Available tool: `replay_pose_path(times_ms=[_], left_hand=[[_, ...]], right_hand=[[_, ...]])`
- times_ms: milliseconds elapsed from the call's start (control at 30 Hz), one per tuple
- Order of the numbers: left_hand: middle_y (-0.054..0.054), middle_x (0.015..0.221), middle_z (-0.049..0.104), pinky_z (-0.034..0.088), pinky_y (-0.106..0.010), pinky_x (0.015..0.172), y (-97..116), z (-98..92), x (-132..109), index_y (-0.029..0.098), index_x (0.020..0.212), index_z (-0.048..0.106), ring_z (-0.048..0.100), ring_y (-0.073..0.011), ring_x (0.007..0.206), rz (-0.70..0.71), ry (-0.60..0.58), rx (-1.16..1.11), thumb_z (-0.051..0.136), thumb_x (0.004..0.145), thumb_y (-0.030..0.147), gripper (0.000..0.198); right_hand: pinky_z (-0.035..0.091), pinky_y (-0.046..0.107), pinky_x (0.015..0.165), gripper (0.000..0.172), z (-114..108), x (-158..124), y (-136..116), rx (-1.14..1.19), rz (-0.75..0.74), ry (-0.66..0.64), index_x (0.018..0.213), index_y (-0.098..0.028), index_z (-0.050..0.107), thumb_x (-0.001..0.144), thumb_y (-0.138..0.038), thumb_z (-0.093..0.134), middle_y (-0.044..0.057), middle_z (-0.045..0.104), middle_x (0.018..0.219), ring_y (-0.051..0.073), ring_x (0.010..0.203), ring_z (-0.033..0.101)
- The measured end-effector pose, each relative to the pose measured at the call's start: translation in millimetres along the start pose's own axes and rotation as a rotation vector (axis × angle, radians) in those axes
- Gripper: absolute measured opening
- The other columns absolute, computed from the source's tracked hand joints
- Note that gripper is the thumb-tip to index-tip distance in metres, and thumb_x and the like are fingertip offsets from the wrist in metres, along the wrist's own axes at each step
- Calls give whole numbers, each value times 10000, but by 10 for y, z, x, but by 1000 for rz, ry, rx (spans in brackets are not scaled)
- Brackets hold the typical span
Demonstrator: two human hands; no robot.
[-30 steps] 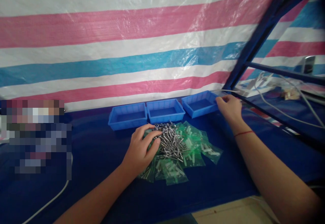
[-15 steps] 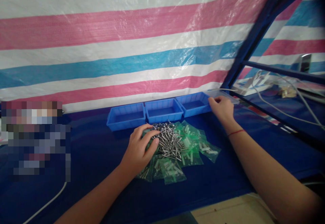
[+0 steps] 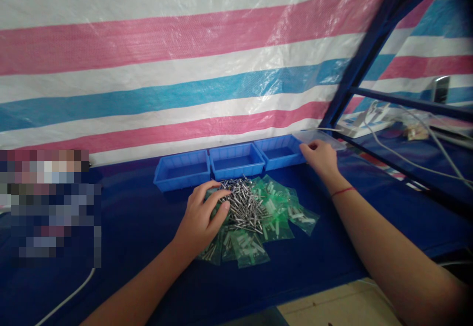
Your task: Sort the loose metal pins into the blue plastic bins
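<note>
Beside a heap of loose metal screws (image 3: 246, 207), my left hand (image 3: 205, 210) rests with its fingers spread and curved at the heap's left edge. Small green-tinted plastic bags (image 3: 275, 207) with white pieces inside lie right of the heap, and another bag (image 3: 251, 252) lies in front of it. My right hand (image 3: 321, 157) is closed at the right end of the right blue bin (image 3: 281, 153), by a clear plastic sheet or bag (image 3: 325, 139). What its fingers grip is hidden. A middle blue bin (image 3: 236, 162) and a left blue bin (image 3: 182, 170) stand in the same row.
The blue table (image 3: 148, 227) runs beneath everything, with a striped sheet (image 3: 166, 69) behind it. At the right are a blue metal frame (image 3: 354, 69), a white device (image 3: 369, 119) and cables. A white cable (image 3: 70, 299) lies front left, near a blurred-out area.
The whole view has shifted very slightly. Both hands keep their places beside the screws and the right bin.
</note>
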State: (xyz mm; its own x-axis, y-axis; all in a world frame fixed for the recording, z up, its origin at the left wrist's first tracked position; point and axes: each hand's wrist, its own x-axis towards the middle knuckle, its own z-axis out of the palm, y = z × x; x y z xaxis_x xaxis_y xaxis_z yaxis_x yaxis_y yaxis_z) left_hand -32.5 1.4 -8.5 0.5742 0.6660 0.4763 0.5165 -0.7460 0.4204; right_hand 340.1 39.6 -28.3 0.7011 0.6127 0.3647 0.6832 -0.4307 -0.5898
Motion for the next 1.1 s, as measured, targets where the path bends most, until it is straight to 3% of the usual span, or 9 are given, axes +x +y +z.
replay_pose_path(times_ms=[167,267,400,467,533,600,700,800,1100], left_hand=[[-99,1230,498,372,-421,1028,1,1,-3,219,1150,588,474,-232,1183,4,-1,4,453,930,269,263],[-100,1235,496,370,-423,1030,-6,6,-11,222,1154,583,472,-233,1186,5,-2,2,451,931,268,263],[-98,1233,496,365,-423,1033,-12,8,-12,229,1154,581,467,-233,1191,1,-4,-2,452,932,272,260],[-96,1231,499,363,-420,1035,-8,7,-8,233,1155,580,468,-231,1191,-2,-2,-3,451,932,270,260],[-94,1228,506,362,-415,1036,-2,5,-2,234,1159,576,470,-229,1190,-5,5,-5,443,932,256,264],[-92,1225,510,365,-405,1034,-1,5,2,228,1168,567,471,-225,1187,-13,17,-11,428,934,235,272],[-91,1220,505,370,-386,1029,-14,8,6,214,1181,548,473,-212,1176,-30,36,-27,396,941,207,284],[-89,1217,498,363,-381,1035,-33,12,9,209,1185,533,467,-204,1173,-43,42,-35,373,946,190,289],[-83,1197,504,377,-400,1028,-55,30,12,225,1157,557,478,-210,1160,-47,58,-18,392,950,216,265]], right_hand=[[442,379,701,288,-15,-6,11,13,-12,-10,752,-166,621,729,-437,526,88,625,690,275,744,608],[443,387,722,360,-69,-25,-39,37,-18,56,940,-134,592,759,-437,517,114,646,812,271,780,603],[437,363,769,363,-234,-151,-285,144,-185,264,1070,-136,521,806,-383,497,104,632,924,227,826,585],[438,323,760,275,-334,-298,-481,199,-299,254,1000,-179,540,849,-393,457,57,625,891,189,811,581],[435,293,686,273,-418,-502,-688,312,-561,27,850,-193,564,892,-420,417,31,606,786,164,725,568],[428,275,629,311,-463,-732,-870,351,-847,-358,810,-192,573,868,-482,473,17,596,733,147,659,551],[452,310,683,607,-442,-1040,-1040,273,-1130,-674,1085,-179,572,695,-642,620,65,623,943,198,806,589],[464,359,719,840,-361,-1216,-1097,144,-1241,-681,1250,-178,502,621,-723,619,117,584,1084,268,926,580],[435,305,685,326,-302,-1189,-1108,179,-1206,-718,1067,-174,582,847,-412,546,75,581,992,181,800,573]])
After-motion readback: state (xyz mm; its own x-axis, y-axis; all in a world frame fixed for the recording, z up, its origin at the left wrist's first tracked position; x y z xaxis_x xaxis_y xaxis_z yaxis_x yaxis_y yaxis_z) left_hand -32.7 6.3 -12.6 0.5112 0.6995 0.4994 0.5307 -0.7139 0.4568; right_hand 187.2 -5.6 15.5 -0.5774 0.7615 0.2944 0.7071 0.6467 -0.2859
